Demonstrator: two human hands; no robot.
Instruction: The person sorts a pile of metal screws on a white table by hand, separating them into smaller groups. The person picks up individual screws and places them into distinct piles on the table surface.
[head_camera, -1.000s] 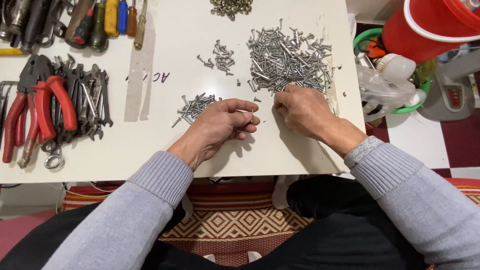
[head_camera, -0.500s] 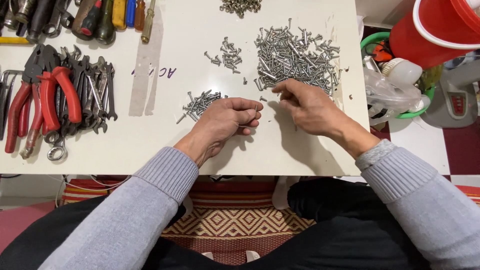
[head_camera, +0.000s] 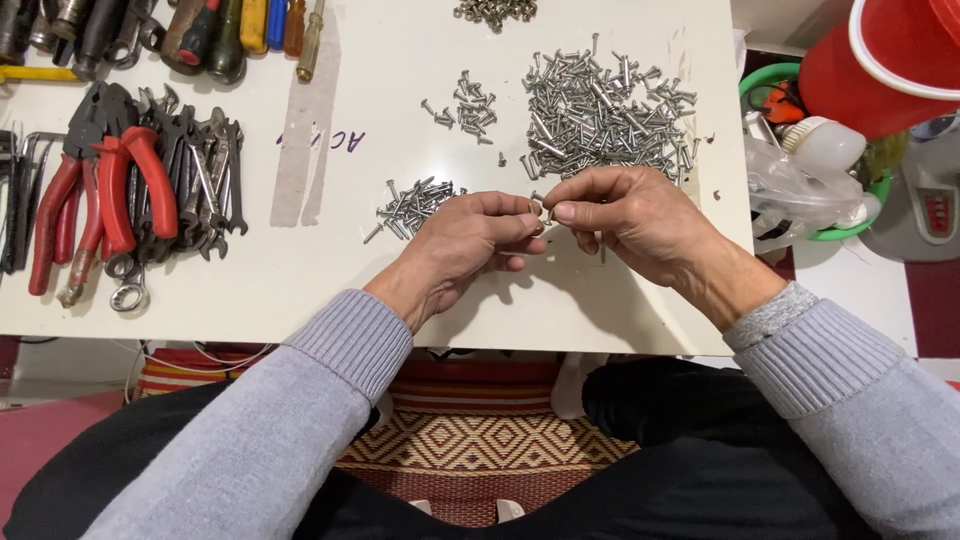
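My left hand (head_camera: 470, 243) and my right hand (head_camera: 625, 218) meet fingertip to fingertip over a white table (head_camera: 400, 280), pinching a small silver screw (head_camera: 541, 211) between them. A big heap of silver screws (head_camera: 603, 112) lies just beyond my right hand. A smaller bunch of screws (head_camera: 412, 204) lies left of my left hand, touching its knuckles. Another small group of screws (head_camera: 464, 107) sits further back.
Red-handled pliers (head_camera: 105, 190) and several wrenches (head_camera: 205, 170) lie at the table's left. Screwdrivers (head_camera: 250, 30) line the back left edge. More screws (head_camera: 495, 10) sit at the back. A red bucket (head_camera: 885, 60) and a green basket (head_camera: 815, 175) stand right of the table.
Both hands have lifted off the table and come together at the fingertips; my right hand pulled back from the big heap with a screw.
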